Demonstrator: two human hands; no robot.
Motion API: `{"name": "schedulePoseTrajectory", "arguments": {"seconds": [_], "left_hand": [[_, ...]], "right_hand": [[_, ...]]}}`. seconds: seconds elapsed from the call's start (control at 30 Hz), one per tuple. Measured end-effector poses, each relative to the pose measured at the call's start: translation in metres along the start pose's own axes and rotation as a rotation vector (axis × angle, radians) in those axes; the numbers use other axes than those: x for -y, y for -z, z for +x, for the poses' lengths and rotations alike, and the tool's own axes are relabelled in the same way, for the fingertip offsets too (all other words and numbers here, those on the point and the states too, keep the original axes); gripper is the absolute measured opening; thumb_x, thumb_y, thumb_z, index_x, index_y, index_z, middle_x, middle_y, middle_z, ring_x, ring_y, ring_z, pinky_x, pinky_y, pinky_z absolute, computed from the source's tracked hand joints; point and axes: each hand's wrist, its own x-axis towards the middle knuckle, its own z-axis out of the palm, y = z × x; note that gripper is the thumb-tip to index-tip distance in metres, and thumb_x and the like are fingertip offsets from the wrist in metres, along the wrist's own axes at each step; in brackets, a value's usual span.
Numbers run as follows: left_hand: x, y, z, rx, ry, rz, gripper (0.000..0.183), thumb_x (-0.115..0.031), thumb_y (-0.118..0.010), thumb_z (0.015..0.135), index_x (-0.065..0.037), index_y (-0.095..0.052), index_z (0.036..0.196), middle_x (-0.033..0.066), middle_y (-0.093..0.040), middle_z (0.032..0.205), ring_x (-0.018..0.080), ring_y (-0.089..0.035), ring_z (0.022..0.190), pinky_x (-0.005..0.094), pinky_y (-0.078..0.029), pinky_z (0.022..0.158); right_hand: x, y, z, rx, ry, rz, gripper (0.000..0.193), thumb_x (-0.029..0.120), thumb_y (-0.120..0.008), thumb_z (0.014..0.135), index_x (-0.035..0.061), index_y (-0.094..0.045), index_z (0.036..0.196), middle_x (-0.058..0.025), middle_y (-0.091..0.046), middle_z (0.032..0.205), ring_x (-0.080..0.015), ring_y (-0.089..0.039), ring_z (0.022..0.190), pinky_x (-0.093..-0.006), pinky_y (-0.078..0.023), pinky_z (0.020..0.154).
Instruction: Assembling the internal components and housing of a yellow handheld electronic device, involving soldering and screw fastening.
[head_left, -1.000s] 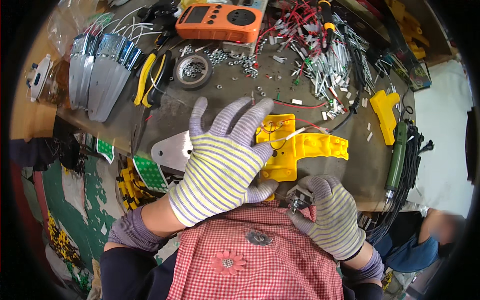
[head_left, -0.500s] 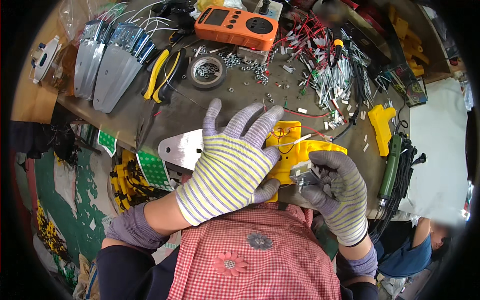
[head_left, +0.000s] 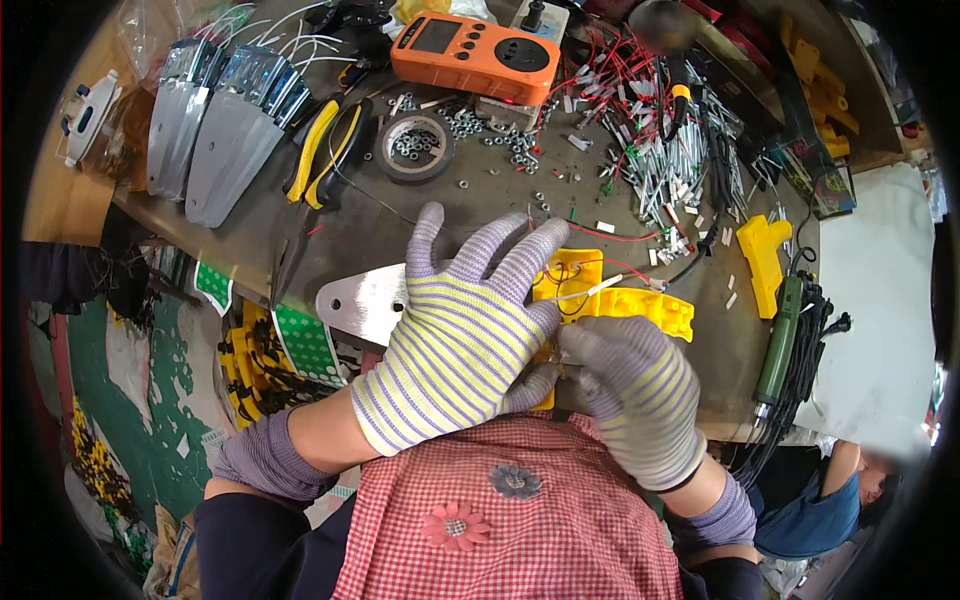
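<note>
Fingers (head_left: pixel 424 243) splayed, left hand (head_left: pixel 440 350) palm-down

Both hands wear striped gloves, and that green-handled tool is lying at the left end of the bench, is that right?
Not quite: in the head view, the green-handled tool lies at the right end of the bench, not the left. The left hand and right hand do both wear striped gloves.

Yellow plastic casing (head_left: pixel 622 303) lies hollow side up
</note>
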Motion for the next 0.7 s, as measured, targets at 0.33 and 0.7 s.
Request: {"name": "schedulePoseTrajectory", "arguments": {"seconds": [0.33,0.7], "left_hand": [[-0.014,0.005,0.007,-0.274,-0.102,-0.061,0.037,-0.020,-0.077,0.069,-0.015,-0.070,0.105,0.0025,-0.066,0.100,0.0235,-0.061,0.086,0.0390,-0.046,0.076],[-0.009,-0.003,0.017,-0.203,-0.070,-0.133,0.026,-0.012,-0.068,0.059,-0.008,-0.069,0.085,0.0086,-0.059,0.093,0.0287,-0.056,0.076,0.0445,-0.043,0.071]], "right_hand": [[-0.022,-0.029,-0.027,-0.300,0.067,0.156,0.024,0.003,-0.077,0.080,0.0036,-0.070,0.103,-0.0140,-0.068,0.099,-0.0286,-0.068,0.083,-0.0373,-0.056,0.071],[-0.013,-0.025,-0.016,-0.123,0.115,-0.128,0.024,0.005,-0.073,0.076,0.0021,-0.071,0.100,-0.0167,-0.066,0.104,-0.0267,-0.065,0.077,-0.0367,-0.055,0.062]]}}
